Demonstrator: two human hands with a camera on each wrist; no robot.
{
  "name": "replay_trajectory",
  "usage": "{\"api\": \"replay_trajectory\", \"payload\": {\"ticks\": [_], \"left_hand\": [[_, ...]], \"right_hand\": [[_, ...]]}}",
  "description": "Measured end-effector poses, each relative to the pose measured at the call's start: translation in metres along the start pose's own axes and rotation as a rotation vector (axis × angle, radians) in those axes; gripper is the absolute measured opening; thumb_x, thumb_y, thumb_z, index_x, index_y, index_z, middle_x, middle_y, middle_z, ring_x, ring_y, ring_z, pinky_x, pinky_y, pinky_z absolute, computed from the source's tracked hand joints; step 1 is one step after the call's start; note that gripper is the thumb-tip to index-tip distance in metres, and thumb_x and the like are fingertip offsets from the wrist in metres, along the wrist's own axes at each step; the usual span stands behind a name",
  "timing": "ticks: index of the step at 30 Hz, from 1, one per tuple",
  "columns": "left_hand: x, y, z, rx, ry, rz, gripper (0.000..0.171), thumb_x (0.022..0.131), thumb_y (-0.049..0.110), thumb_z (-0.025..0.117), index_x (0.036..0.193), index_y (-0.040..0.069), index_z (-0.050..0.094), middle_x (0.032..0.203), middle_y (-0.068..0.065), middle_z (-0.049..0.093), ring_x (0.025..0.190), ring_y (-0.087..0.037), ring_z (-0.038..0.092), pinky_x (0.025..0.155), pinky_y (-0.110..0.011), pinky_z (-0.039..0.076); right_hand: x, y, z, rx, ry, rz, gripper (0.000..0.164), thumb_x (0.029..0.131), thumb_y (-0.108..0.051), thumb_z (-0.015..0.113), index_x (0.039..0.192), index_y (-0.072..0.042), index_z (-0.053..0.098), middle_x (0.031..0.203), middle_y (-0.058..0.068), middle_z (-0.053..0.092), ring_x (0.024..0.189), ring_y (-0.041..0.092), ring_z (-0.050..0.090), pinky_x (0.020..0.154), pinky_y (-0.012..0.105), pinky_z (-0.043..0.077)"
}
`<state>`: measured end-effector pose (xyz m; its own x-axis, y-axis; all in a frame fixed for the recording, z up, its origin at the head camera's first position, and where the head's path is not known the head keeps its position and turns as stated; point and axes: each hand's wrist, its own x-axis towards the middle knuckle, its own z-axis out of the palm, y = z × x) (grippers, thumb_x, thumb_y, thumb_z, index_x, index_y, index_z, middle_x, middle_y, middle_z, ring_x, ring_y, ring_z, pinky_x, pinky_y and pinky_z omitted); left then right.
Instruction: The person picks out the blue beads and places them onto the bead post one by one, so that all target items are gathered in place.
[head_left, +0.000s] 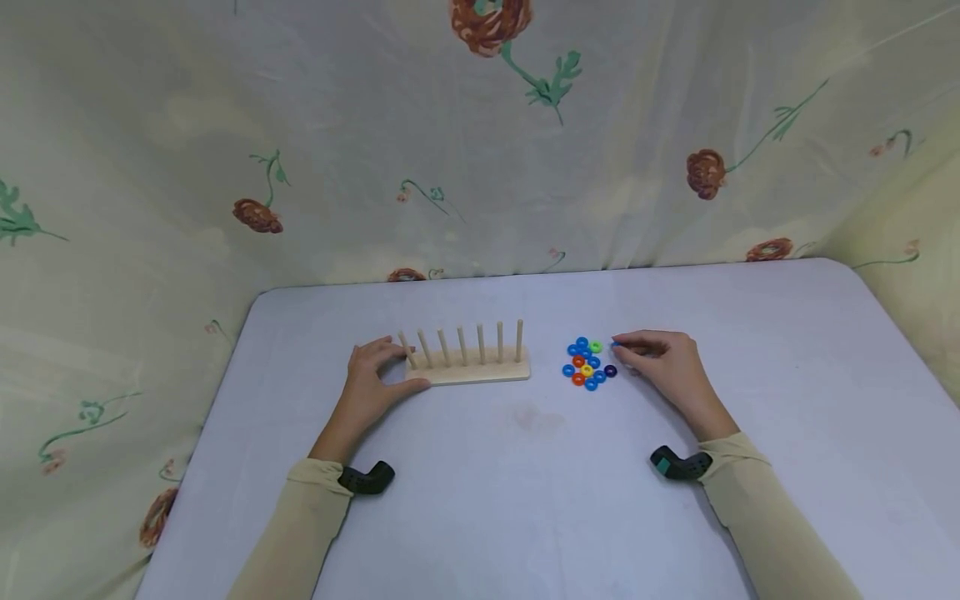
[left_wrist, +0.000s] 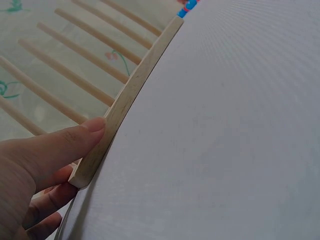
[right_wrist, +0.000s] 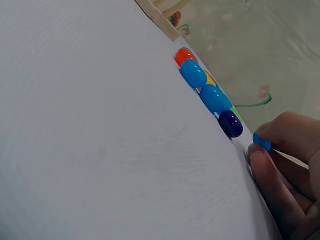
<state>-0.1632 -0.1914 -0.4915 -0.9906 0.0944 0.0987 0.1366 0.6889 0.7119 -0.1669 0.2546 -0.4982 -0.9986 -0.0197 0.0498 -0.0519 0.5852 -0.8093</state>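
A pale wooden peg rack [head_left: 468, 372] with a row of several upright pegs stands on the table. My left hand [head_left: 369, 377] grips its left end, the thumb [left_wrist: 92, 125] on the front edge and the fingers behind. To the rack's right lies a loose group of small rings, among them blue rings [head_left: 568, 371], orange rings [head_left: 578, 379], a yellow ring [head_left: 587, 371], a green ring [head_left: 596, 347] and a dark purple ring [right_wrist: 230, 123]. Just right of the group, my right hand [head_left: 660, 358] pinches a blue ring [right_wrist: 261, 142] between thumb and fingertips.
A white cloth covers the table [head_left: 480, 483]; a faint stain shows in front of the rack. Behind the table hangs a flower-patterned curtain [head_left: 337, 125]. Each wrist carries a black camera band [head_left: 366, 478].
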Motion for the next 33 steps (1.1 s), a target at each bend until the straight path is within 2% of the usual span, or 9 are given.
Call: {"api": "replay_trajectory", "payload": {"ticks": [6,13,25,33], "left_hand": [[-0.0003,0.0008,0.0001,0.006,0.002,0.0,0.054,0.075,0.027,0.094,0.119,0.005,0.073,0.151,-0.023,0.055,0.148,-0.04,0.042,0.13,-0.065,0.004],[0.0008,-0.0008,0.0011,0.014,0.004,0.008,0.053,0.075,0.026,0.094,0.119,0.005,0.073,0.15,-0.023,0.056,0.148,-0.04,0.043,0.13,-0.066,0.005],[0.0014,-0.0021,0.0008,-0.005,0.002,0.012,0.053,0.075,0.027,0.094,0.119,0.006,0.073,0.149,-0.022,0.057,0.148,-0.04,0.042,0.13,-0.065,0.004],[0.0007,-0.0009,0.0004,0.0,0.002,0.003,0.054,0.074,0.027,0.094,0.119,0.006,0.073,0.15,-0.022,0.056,0.148,-0.04,0.043,0.131,-0.063,0.004]], "right_hand": [[-0.0003,0.0024,-0.0014,0.036,0.005,-0.018,0.027,0.096,-0.02,0.076,0.118,-0.005,0.077,0.115,0.019,0.077,0.079,-0.008,0.068,0.07,0.011,0.059],[-0.0013,0.0022,-0.0009,-0.031,0.024,-0.048,0.026,0.094,-0.021,0.078,0.117,-0.009,0.078,0.102,0.013,0.079,0.083,-0.008,0.064,0.078,0.003,0.048],[-0.0025,-0.0005,0.0009,-0.05,0.021,-0.055,0.029,0.095,-0.026,0.077,0.12,-0.012,0.076,0.096,0.008,0.077,0.08,0.005,0.064,0.069,0.011,0.051],[-0.0033,-0.0033,0.0012,0.0,-0.001,-0.035,0.029,0.095,-0.028,0.077,0.118,-0.011,0.077,0.108,0.012,0.077,0.075,0.003,0.065,0.061,0.017,0.056]]}}
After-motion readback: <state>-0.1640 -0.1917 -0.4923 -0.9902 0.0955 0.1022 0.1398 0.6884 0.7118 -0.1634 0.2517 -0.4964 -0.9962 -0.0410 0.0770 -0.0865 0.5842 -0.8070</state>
